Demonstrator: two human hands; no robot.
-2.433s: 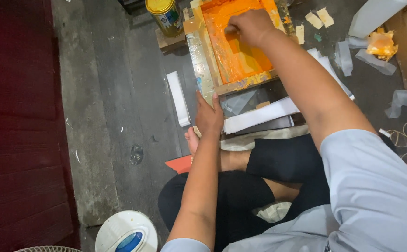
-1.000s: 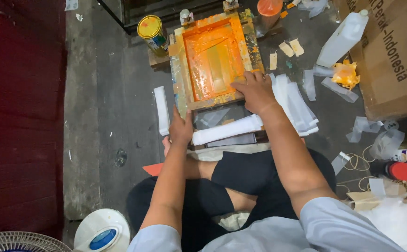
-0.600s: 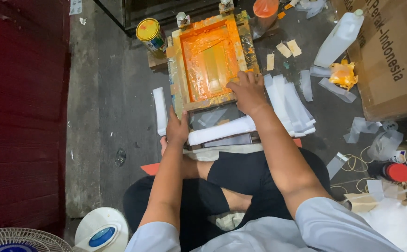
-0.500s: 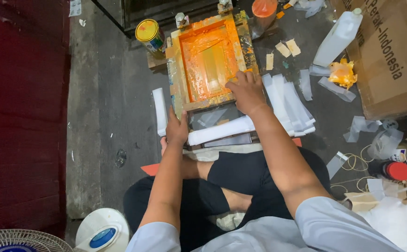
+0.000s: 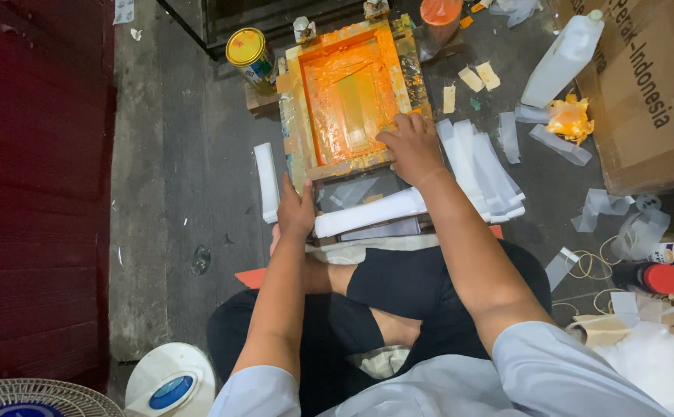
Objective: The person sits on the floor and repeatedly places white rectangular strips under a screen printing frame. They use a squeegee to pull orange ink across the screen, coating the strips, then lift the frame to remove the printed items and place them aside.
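Grey concrete floor [image 5: 198,154], stained and littered with white scraps, carries a wooden printing frame [image 5: 352,96] thick with orange ink, set between a yellow-lidded tin [image 5: 250,52] and a fan of white paper strips [image 5: 483,166]. A seated person's right hand [image 5: 410,147] rests curled on the frame's lower right corner, its grip clenched over the wood; the left hand [image 5: 297,208] presses flat and released against the frame's lower left edge, just above a long white strip [image 5: 371,212] lying under the frame. By the look of it, the screen is being steadied or lifted between prints; raising it would call for an even pull at both corners. Room is tight: a white jug [image 5: 562,58] and cardboard box [image 5: 646,93] crowd the right, while the left lies more open.
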